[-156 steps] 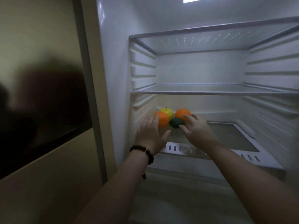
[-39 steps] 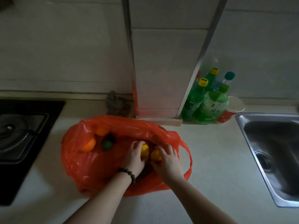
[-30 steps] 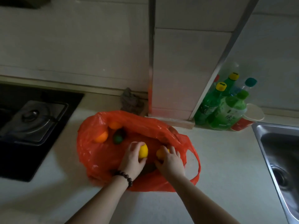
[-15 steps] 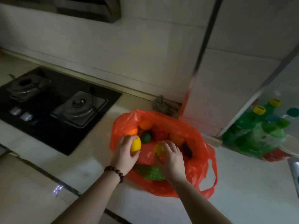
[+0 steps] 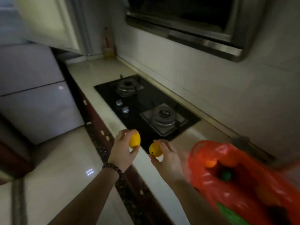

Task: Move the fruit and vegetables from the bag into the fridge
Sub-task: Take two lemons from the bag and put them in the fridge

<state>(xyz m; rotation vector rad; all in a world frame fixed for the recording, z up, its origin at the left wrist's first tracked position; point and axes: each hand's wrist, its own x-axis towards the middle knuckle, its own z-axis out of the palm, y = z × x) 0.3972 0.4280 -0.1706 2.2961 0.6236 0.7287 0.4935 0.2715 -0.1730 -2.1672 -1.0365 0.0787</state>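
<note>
Head camera, looking down along a pale kitchen counter [image 5: 97, 75]: both forearms reached forward over the counter's front edge, each hand carrying one piece of fruit. The left hand [image 5: 122, 151], a dark beaded bracelet [image 5: 113, 169] at its wrist, curled its fingers and thumb round a smooth yellow lemon-shaped fruit [image 5: 135, 141] held up at fingertip height. The right hand [image 5: 167, 157], just beside it and slightly lower, gripped a second round yellow fruit [image 5: 155, 150] between thumb and curled fingers, a small dark spot showing on its skin. Both fruits hung in the air near the front corner of a black glass two-burner gas hob [image 5: 146, 104]. The crumpled red plastic bag [image 5: 243, 184] lay open on the counter to the right, blurred, with an orange fruit [image 5: 210, 163] and a small dark green fruit [image 5: 225, 175] visible inside. A pale glossy fridge [image 5: 35, 98] stood at the far left, well apart from the hands, beyond the counter's end.
</note>
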